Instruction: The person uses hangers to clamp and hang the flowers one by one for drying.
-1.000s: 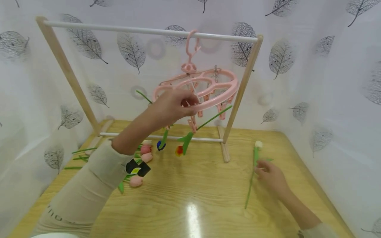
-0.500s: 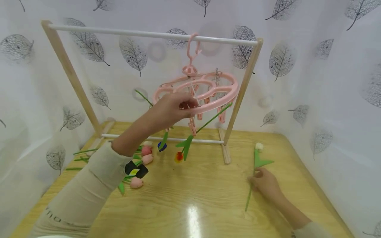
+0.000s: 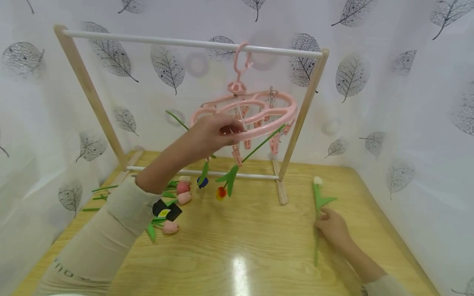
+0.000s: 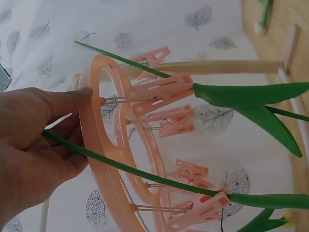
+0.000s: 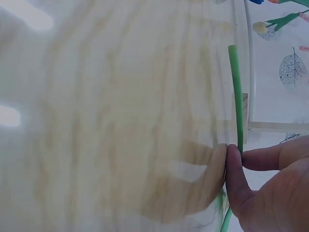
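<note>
My left hand holds the near rim of a pink clip hanger; in the left wrist view, thumb and fingers grip that rim. Clothespins dangle below it, two of them clamped on green stems. From these hang, heads down, a red-and-yellow tulip and a blue tulip. At the right, my right hand pinches a white artificial tulip by its stem. The right wrist view shows thumb and finger meeting on the stem, its cut end sticking out past them.
The hanger's hook sits on the white bar of a wooden-sided rack. Several pink and white tulips lie on the wooden table at left, partly behind my left forearm. Leaf-patterned curtains surround the table.
My right hand has slid from beside the leaves down the white tulip's stem and now pinches it; the stem's lower end has swung right. My left hand stays on the hanger's rim.
</note>
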Demonstrator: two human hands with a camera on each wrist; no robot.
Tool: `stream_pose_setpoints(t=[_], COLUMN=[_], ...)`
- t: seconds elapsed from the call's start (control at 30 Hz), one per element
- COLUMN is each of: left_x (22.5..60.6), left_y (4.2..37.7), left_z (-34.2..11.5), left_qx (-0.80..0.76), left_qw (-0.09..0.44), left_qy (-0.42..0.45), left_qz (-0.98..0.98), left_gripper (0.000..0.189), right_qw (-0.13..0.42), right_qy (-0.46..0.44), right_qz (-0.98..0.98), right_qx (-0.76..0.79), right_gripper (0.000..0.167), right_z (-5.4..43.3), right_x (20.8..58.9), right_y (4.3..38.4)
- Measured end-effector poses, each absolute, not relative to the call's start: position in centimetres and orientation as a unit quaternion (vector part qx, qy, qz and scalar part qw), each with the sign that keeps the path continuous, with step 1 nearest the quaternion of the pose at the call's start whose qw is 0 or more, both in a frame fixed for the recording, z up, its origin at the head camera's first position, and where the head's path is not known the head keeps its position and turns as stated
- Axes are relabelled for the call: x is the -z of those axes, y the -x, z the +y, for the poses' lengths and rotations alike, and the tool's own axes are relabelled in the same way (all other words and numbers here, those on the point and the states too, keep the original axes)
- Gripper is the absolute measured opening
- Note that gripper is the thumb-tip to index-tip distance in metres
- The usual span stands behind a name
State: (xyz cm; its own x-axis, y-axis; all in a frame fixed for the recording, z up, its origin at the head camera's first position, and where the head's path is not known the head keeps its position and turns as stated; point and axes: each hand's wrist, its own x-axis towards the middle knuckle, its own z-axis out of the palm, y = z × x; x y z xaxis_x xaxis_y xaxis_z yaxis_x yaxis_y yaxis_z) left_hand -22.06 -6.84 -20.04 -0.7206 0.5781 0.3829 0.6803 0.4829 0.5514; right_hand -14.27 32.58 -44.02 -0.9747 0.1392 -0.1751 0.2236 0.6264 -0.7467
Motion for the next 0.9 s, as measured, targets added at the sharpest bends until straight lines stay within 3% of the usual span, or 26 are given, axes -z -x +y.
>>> stream_pose_setpoints(t=[0.33,0.63,0.9], left_x=[20.0,19.6,19.5], left_y=[22.2,22.5,22.6], left_z=[-7.2,-7.6,-7.6], left_qx=[0.346,0.334,0.328], left_qw=[0.076,0.101,0.103], left_qy=[0.370,0.381,0.383], left_qz=[-0.859,-0.856,-0.857], left_gripper=[0.014,0.014,0.016], right_qw=[0.060,0.049,0.064], right_qy=[-0.094,-0.081,-0.014], right_qz=[0.871,0.889,0.875], right_qx=[0.479,0.448,0.480], right_gripper=[0.050,0.049,0.048], right_z=[33.2,33.8,34.5], right_x=[42.9,41.5,40.6], right_y=[13.3,12.4,12.0])
